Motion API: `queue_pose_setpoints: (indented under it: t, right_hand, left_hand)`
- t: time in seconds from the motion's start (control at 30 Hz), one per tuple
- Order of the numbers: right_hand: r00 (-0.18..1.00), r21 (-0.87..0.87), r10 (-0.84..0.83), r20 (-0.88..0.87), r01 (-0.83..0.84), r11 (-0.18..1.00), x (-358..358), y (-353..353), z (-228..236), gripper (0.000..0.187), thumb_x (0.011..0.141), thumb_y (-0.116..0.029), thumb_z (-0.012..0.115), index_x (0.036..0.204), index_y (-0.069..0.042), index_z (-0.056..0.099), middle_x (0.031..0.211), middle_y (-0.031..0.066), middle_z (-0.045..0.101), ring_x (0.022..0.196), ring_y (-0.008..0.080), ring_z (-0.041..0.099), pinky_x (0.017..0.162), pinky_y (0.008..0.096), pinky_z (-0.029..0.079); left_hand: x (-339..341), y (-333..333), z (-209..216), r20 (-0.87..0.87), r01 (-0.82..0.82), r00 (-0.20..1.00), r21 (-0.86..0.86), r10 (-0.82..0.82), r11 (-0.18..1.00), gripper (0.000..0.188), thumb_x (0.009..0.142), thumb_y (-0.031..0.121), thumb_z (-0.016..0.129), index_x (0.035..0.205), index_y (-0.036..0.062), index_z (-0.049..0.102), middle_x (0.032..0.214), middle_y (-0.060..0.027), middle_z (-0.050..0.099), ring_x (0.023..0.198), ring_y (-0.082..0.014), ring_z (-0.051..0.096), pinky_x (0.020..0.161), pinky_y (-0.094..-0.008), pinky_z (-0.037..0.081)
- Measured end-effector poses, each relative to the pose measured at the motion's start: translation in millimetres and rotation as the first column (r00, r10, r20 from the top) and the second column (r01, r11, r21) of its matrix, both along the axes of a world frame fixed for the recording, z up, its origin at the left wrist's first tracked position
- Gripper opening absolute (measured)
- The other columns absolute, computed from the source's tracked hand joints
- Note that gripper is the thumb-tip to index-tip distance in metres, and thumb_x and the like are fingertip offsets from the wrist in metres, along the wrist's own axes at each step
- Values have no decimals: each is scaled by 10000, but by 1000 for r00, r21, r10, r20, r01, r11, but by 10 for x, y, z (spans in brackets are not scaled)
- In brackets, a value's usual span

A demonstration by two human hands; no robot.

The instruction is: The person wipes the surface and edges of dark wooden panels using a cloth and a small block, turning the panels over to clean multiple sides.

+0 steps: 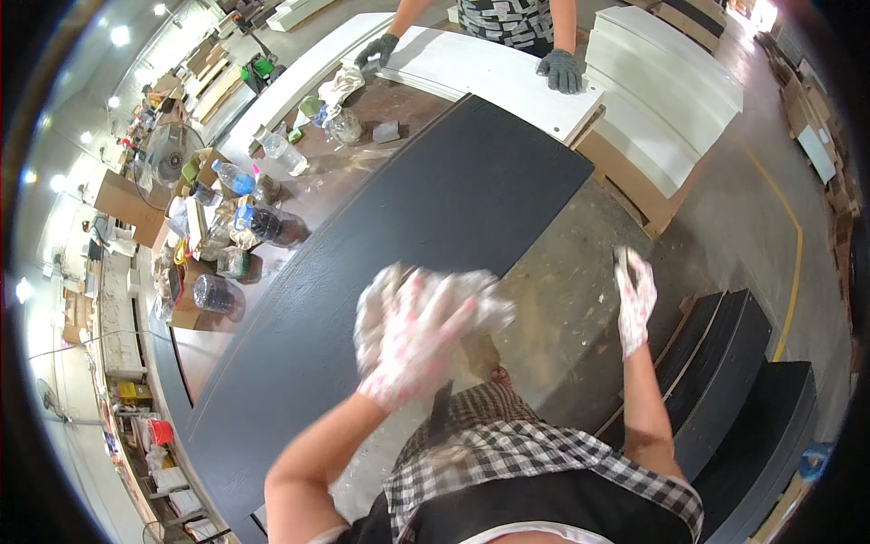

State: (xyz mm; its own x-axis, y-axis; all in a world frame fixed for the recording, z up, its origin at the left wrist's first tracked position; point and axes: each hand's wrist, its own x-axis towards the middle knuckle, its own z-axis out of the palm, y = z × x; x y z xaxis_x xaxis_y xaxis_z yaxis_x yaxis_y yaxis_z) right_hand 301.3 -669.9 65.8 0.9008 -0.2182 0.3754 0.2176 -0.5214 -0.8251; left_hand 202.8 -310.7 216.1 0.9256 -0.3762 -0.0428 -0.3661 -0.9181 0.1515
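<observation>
Presently located below centre view, at the near edge of a long dark panel: a crumpled white wad, spread under and to both sides of the left hand. Wad: pale, wrinkled, slightly translucent in places, with an irregular outline; cloth or film, cannot tell which. Panel: dark blue-grey, matt, faintly streaked, with a thin lighter line along the far edge; laid lengthwise on a brown surface, far corner close to a white panel. Left hand: gloved in white with pink spots, fingers fanned across the top of the wad; grip beneath concealed, so cannot tell whether pinching or only pressing. Right hand: gloved alike, raised over the floor, well apart from the dark panel, fingers pointing away from the body; something small possibly between the fingertips, too small to identify, pinch not confirmed. Hard to make out: wad and left glove, both blurred, with little contrast between white and white. Hidden: underside of the wad and any contact with the panel. Partly covered: near edge of the panel, behind the left forearm. Cut off at the top: co-worker, visible only by torso, arms and grey gloves on the white panel.
</observation>
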Motion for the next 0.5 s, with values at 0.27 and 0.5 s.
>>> queue_pose_setpoints:
  t: [0.27, 0.5]
  right_hand:
    - [990, 385, -68, -120, 109, 917, -754, -362, -253, 285, 953, -11, 628, 1238, -20, 630, 1251, 75, 658, 1079, 144, 615, 871, 262, 510]
    - [998, 215, 53, 18, -56, 975, -231, 104, 352, 377, 992, -78, 566, 1361, -1, 564, 1357, 122, 609, 1218, 215, 577, 1013, 325, 445]
  left_hand:
    - [2378, -1499, -698, 546, 334, 834, -392, -76, 857, 165, 868, 282, 505, 859, 132, 572, 833, -87, 583, 833, -287, 564, 772, -457, 439]
    - [1256, -709, -725, 241, 237, 968, -796, -66, 557, 158, 915, 344, 547, 1027, 235, 523, 1063, -61, 528, 1058, -328, 508, 910, -529, 379]
